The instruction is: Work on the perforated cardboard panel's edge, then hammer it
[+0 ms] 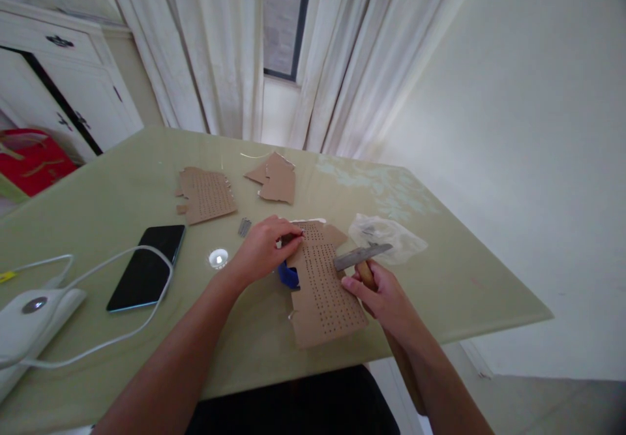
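Cardboard pieces, three in all, lie on the pale green worktop (122, 187). The nearest is a perforated cardboard sheet (325, 295) dotted with rows of small holes, set close to the near edge of the worktop with its lower corner almost at the rim. The left hand (264, 249) rests on the sheet's upper left corner, fingers curled and pinched together on something small and dark there that is too small to name. The right hand (384, 295) is closed around the wooden handle of a knife (362, 257), whose flat metal blade lies across the sheet's right edge, pointing away to the right. A blue object (288, 275) sits just beside the sheet's left edge, under the left hand.

A second perforated cardboard piece (206, 195) and a plain cardboard scrap (274, 177) lie farther back, well apart from the hands, with bare surface between them and the far edge. One clear plastic bag (388, 236) lies just right of the sheet; something small shows inside, but I cannot tell what. One black phone (147, 267) lies face up to the left, a white cable (98, 262) looping over its corner. One small round silver object (218, 257) sits between phone and left hand, and a strip of staples (244, 227) just behind it. The right part of the worktop, out to its corner, is open.
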The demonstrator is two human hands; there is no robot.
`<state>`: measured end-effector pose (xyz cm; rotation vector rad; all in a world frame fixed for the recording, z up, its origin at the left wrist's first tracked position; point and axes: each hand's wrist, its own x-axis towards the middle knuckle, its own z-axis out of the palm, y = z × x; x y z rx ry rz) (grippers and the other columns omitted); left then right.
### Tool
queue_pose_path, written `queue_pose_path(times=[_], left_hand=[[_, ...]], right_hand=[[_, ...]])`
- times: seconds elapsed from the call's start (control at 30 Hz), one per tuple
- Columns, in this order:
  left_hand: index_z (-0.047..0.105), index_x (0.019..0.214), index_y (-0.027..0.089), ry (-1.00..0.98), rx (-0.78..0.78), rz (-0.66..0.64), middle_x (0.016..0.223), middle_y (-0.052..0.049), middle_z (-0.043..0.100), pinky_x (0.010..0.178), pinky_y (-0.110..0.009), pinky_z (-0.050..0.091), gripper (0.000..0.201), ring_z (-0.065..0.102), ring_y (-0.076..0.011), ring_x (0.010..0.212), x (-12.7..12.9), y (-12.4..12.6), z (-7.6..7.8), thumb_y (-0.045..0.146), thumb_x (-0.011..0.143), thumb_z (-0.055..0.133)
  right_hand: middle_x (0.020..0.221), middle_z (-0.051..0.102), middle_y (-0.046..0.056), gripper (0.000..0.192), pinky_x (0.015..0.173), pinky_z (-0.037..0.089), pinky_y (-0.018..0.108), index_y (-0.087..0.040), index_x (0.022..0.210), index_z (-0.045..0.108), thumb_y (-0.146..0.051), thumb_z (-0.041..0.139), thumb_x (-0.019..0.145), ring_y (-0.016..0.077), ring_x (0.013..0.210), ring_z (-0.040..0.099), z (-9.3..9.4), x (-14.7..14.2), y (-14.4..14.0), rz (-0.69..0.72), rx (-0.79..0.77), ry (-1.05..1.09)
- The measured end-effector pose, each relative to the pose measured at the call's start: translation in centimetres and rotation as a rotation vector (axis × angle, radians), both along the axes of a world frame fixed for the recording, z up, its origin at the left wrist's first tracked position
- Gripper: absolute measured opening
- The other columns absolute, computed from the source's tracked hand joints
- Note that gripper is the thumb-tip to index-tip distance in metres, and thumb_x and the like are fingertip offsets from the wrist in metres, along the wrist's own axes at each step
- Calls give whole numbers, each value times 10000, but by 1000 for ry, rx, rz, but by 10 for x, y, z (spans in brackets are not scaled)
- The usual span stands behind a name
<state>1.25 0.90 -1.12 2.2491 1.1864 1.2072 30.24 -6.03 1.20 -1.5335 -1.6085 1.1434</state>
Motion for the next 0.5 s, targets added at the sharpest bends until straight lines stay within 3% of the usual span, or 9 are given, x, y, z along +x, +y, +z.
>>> queue_pose_path(times=[0.17,0.5], left_hand=[[805,1009,216,1,10,3,887,-27,799,769,-340,507,96,636,-191,793,1,-1,0,225,989,711],[801,1012,212,-16,24,4,913,-39,810,778,-350,515,106,646,-198,814,1,-4,5,226,994,697]], right_hand=[[621,439,-111,578,439,231,227,-253,881,478,-573,938,739,66,462,325,-10,-5,-1,-3,-224,321],[566,410,-134,631,379,160,217,-258,857,467,-593,977,699,37,399,239,-19,-2,1,-55,-244,402]])
